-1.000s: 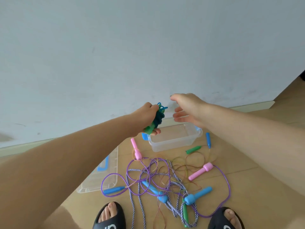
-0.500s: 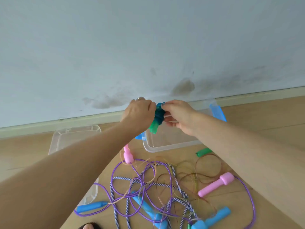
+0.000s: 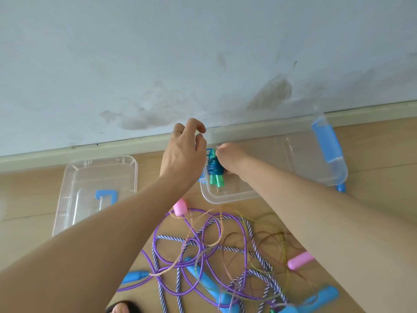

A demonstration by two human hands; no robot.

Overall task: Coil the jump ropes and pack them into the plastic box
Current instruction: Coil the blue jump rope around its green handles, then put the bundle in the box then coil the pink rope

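Your right hand (image 3: 228, 159) pinches the coiled teal rope (image 3: 214, 168) over the plastic box (image 3: 225, 196), green handles pointing down toward you. Left hand (image 3: 182, 154) hovers just beside it, fingers loosely curled, holding nothing. The drop looks straight down.

stained wall (image 3: 158, 64) | pale baseboard (image 3: 67, 154) | wooden floor (image 3: 372, 154) | black sandal (image 3: 121, 308) bottom edge
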